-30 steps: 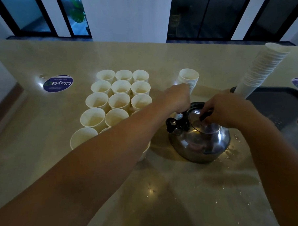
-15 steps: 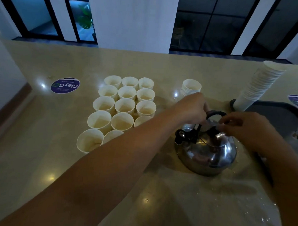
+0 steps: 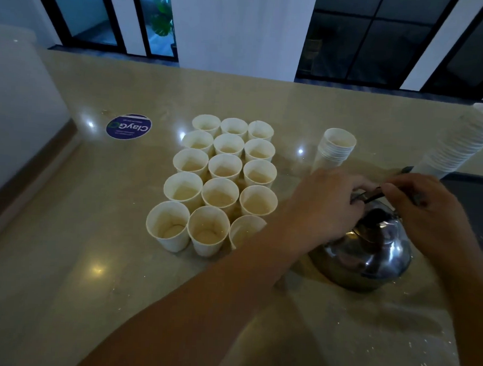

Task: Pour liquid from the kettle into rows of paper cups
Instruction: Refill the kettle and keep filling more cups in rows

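Cups (image 3: pixel 221 179) in rows, pale liquid inside most.

Kettle (image 3: pixel 370 255) spout behind left hand (image 3: pixel 325 206)

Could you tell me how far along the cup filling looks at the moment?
Most cups in the grid hold liquid. Both hands, left and right, grip the handle of the kettle, which sits on the counter. The nearest row looks barely filled.

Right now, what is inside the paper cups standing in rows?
Most paper cups hold pale liquid; the two nearest on the left look almost empty, bottoms showing. The left hand's forearm covers the nearest right cup, so its contents cannot be seen.
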A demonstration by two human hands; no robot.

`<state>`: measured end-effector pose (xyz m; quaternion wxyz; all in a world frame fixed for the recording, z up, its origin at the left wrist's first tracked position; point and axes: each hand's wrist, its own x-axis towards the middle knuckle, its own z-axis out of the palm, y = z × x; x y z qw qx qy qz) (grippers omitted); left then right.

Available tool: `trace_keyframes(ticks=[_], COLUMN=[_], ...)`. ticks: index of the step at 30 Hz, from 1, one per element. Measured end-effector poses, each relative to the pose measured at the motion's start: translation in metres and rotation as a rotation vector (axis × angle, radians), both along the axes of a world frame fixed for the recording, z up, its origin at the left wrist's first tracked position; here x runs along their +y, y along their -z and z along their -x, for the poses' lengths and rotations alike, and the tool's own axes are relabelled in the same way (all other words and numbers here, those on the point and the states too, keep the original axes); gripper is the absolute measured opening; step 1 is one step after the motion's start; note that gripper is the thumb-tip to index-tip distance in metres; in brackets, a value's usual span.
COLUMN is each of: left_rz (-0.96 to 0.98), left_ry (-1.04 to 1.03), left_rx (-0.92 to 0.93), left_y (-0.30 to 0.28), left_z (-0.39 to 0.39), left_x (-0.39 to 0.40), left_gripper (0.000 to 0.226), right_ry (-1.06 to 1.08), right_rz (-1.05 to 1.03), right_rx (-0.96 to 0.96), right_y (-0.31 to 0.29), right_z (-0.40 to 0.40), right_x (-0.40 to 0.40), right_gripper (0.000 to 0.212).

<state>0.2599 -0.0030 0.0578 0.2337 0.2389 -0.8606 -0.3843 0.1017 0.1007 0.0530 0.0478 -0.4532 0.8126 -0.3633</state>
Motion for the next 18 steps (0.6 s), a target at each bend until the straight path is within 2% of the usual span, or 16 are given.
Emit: trace_keyframes(ticks=[3,6,9,13,18], left_rz=[0.03,0.002,-0.01,-0.012,-0.037], left_ry=[-0.012,-0.043,-0.11,-0.187,-0.177], left_rx=[0.039,-0.015,-0.05,-0.119,-0.288], left_y=[-0.001,-0.004,-0.008,-0.014,-0.013], left_z=[-0.015,-0.02,-0.02,-0.01,0.002], left_x=[0.005,-0.003,-0.017,-0.037,-0.053], left_gripper=[0.032,0.034,0.038,0.041,0.048], right_ry=[-0.001,-0.008,0.045,0.08,-0.042], right_rz=[-0.029,-0.067,-0.014,0.002,-0.237], right_rx=[-0.046,-0.077,-0.094,0.048,0.211], right_y=[-0.003,-0.008,-0.02,-0.03,-0.033], right_z=[-0.006,-0.008,-0.001,0.019,0.027], right_x=[-0.009,-0.029,-0.052,-0.081,-0.103], right_gripper=[0.003,0.01,0.017,0.023,0.041])
